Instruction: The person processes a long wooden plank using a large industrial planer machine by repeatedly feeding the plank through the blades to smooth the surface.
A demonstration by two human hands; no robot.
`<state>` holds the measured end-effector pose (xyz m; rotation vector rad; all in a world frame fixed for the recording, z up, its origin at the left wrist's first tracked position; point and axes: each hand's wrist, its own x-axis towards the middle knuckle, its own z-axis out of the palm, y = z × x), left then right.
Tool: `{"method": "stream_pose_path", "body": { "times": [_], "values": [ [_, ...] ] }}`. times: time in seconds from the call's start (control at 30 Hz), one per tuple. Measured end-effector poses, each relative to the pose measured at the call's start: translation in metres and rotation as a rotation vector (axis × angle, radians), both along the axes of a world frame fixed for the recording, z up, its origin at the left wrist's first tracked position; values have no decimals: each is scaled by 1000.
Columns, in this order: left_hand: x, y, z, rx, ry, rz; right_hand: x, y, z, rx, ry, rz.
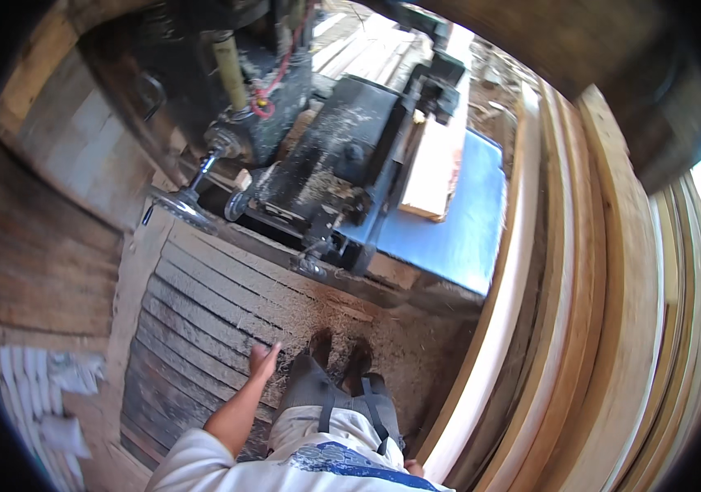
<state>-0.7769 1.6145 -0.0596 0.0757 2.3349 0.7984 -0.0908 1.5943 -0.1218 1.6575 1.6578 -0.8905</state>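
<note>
My left hand (262, 362) hangs over the slatted, sawdust-covered floor (203, 320), loosely bent and open, holding nothing I can see. My right hand (414, 469) barely shows at my right hip, beside upright-leaning long boards (506, 303); its fingers are hidden. Ahead of my feet stands a dark woodworking machine (342, 139) with a handwheel (182, 209) at its left. A short pale wood piece (428, 172) lies on the machine's smooth blue-looking bed (469, 246), against a dark guide bar.
Several long planks (613, 328) line my right side, close to my body. A wooden panel (47, 246) stands at the left, above stacked white sacks (38, 385). More pale timber (350, 41) lies beyond the machine, and a dark beam (580, 41) crosses the upper right.
</note>
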Motion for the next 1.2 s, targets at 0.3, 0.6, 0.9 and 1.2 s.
{"method": "stream_pose_path", "body": {
  "times": [0.3, 0.6, 0.9, 1.2],
  "values": [
    [73, 153, 72, 547, -451, -393, -171, -129, 28, 346, 634, -886],
    [241, -194, 67, 458, -342, -438, -214, -151, 112, 333, 1003, -1101],
    [345, -569, 51, 603, -201, -416, -211, -376, 111, 313, 885, -556],
    [437, -889, 26, 697, 101, -468, -110, -708, 111, 286, 1089, -553]
  ]
}}
